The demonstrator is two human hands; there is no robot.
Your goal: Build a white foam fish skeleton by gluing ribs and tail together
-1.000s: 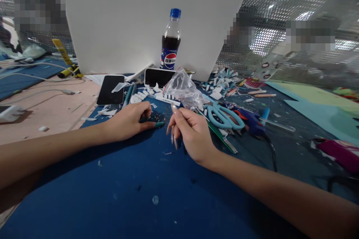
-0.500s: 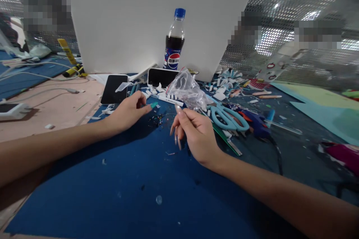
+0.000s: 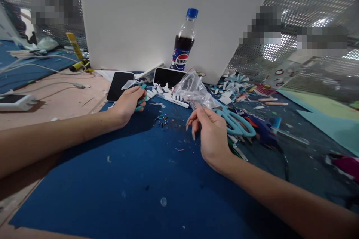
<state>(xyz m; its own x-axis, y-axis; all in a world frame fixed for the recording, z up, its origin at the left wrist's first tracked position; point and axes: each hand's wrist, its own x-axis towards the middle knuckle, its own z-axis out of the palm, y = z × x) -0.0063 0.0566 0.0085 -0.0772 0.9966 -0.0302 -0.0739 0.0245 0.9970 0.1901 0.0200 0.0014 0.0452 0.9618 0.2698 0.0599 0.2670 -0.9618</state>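
My left hand (image 3: 127, 106) is closed, its fingers curled, in front of a black-screened phone (image 3: 120, 86). Teal shows at its fingertips; whether that is nails or something held, I cannot tell. My right hand (image 3: 213, 130) is pinched, thumb against fingers, at the lower edge of a clear plastic bag (image 3: 193, 87). Whatever is in the pinch is too small or hidden. Between the hands, tiny coloured bits (image 3: 162, 121) lie scattered on the blue mat (image 3: 126, 186). A white marker (image 3: 176, 101) lies beyond them, and light-blue scissors (image 3: 238, 123) rest just right of my right hand.
A cola bottle (image 3: 183, 43) and a second phone (image 3: 169, 77) stand before a white board (image 3: 134, 15). At right are a dark blue corded tool (image 3: 262, 129), paper scraps (image 3: 232, 84) and coloured sheets (image 3: 331, 119). A white box with a dark top (image 3: 17, 102) and cables lie left.
My left hand has curled its fingers further and drawn slightly away from the middle. My right hand has moved right, closer to the plastic bag and scissors. The view has shifted a little.
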